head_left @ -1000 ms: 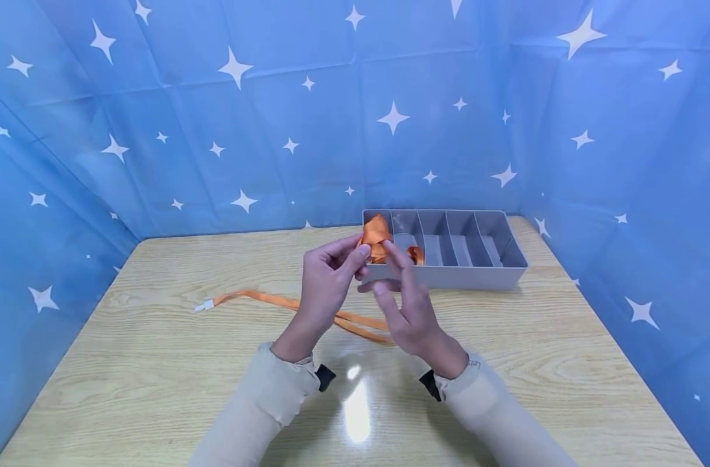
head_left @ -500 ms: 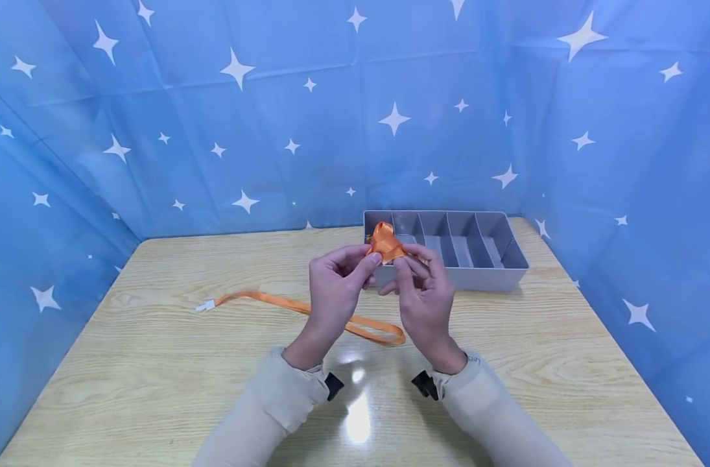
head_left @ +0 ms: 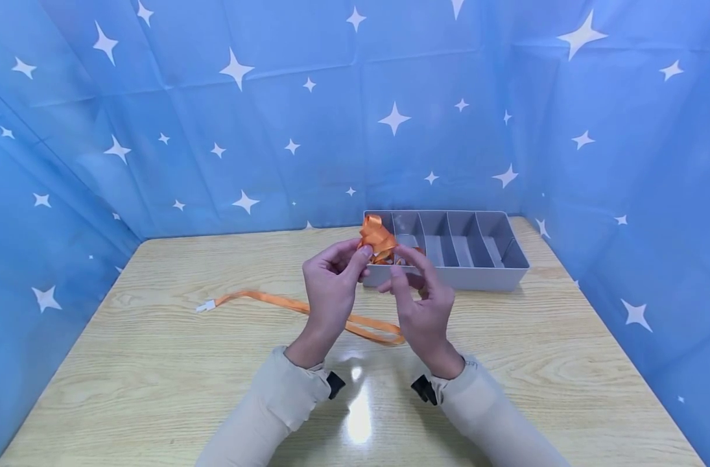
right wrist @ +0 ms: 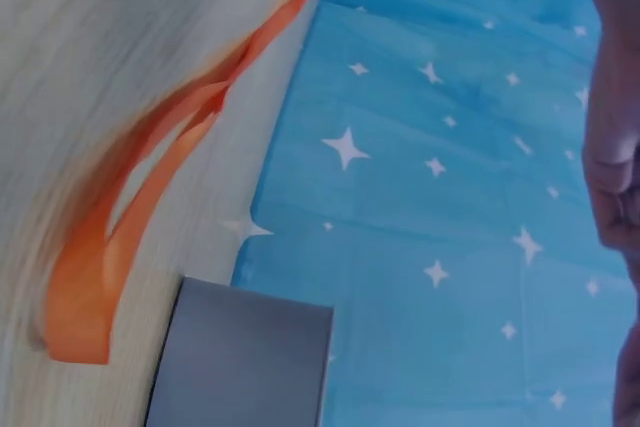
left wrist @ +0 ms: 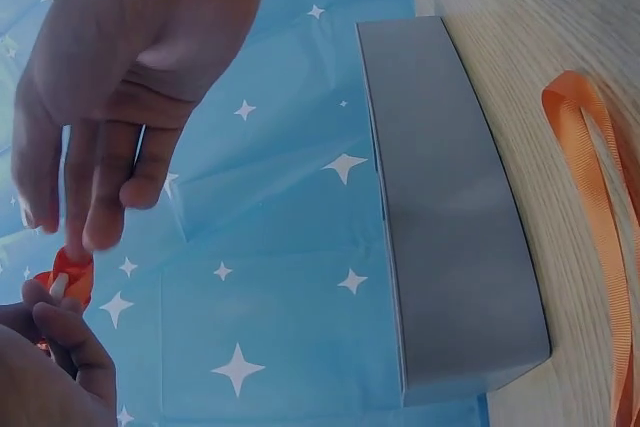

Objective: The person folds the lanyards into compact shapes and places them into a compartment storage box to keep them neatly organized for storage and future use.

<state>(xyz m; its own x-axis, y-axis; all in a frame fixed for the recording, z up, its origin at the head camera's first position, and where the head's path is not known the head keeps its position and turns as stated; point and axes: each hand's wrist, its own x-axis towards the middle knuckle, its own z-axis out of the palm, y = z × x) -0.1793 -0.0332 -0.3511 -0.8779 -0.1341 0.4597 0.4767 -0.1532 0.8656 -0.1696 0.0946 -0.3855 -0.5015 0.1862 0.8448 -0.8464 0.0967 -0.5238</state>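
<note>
My left hand [head_left: 331,279] pinches a bundled orange lanyard [head_left: 379,235] between thumb and fingers, in front of the grey box's left end. Loose folds stand up above the fingertips. The right hand [head_left: 427,305] is beside it, index fingertip right at the bundle's lower right edge, thumb held apart. In the left wrist view, the left hand [left wrist: 70,347] grips the orange band [left wrist: 75,275] while the right hand's fingers [left wrist: 115,172] reach down to it. A second orange lanyard [head_left: 273,299] lies stretched on the table, its white clip [head_left: 205,305] at the left end.
A grey divided box [head_left: 448,279] stands at the table's back right, several compartments side by side. Some orange band shows in its second compartment, partly behind the right hand. Blue star-patterned cloth [head_left: 308,130] hangs behind and beside the wooden table [head_left: 127,363].
The right hand came in and pinched the bundle beside the left, then loosened its thumb. The bundle shifted right, then back left with the left hand. The lanyard on the table stayed put.
</note>
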